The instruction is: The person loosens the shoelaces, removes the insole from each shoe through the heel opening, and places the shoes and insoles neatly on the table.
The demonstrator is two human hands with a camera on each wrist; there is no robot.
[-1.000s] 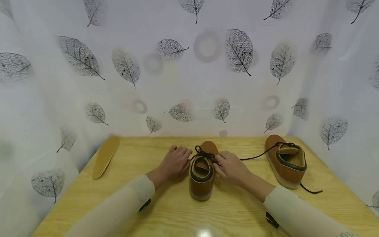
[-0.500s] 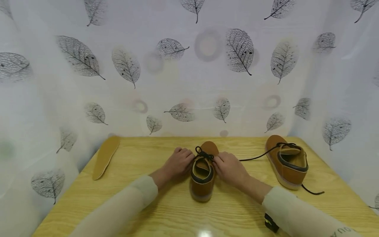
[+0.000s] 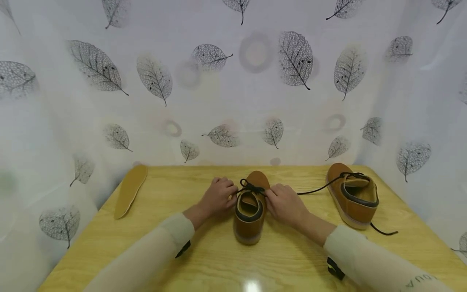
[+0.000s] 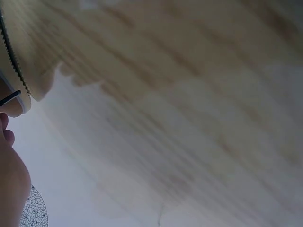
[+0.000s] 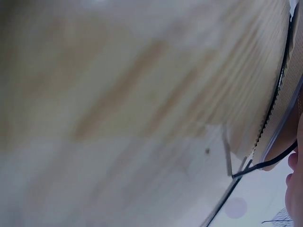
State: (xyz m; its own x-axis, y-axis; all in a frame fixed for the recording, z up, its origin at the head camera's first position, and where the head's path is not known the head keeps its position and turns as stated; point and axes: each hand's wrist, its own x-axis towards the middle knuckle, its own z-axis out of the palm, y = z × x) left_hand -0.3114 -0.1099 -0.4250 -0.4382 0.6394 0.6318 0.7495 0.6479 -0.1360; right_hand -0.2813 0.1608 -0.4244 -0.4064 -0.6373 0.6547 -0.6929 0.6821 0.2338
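A brown shoe (image 3: 249, 232) with a dark padded collar stands mid-table, heel toward me. Its black lace is tied in a bow (image 3: 251, 187) over the tongue. At the shoe's left side my left hand (image 3: 218, 197) pinches one part of the lace; the left wrist view has a dark lace end (image 4: 10, 98) just above the fingertips. My right hand (image 3: 287, 205) pinches the lace on the other side, fingers against the upper. In the right wrist view a black lace (image 5: 279, 158) runs from those fingers down to the table. The fingertips are partly hidden.
A matching brown shoe (image 3: 359, 217) stands at the right, its lace (image 3: 313, 190) stretching left toward my right hand. Another lace end (image 3: 383, 232) lies by its heel. A tan insole (image 3: 131, 190) lies far left. A leaf-patterned curtain (image 3: 233, 97) surrounds the wooden table (image 3: 219, 263).
My left hand moved in to the bow's side, then drew slightly left with the lace. My right hand closed in on the lace at the shoe's right. Both shoes stayed put.
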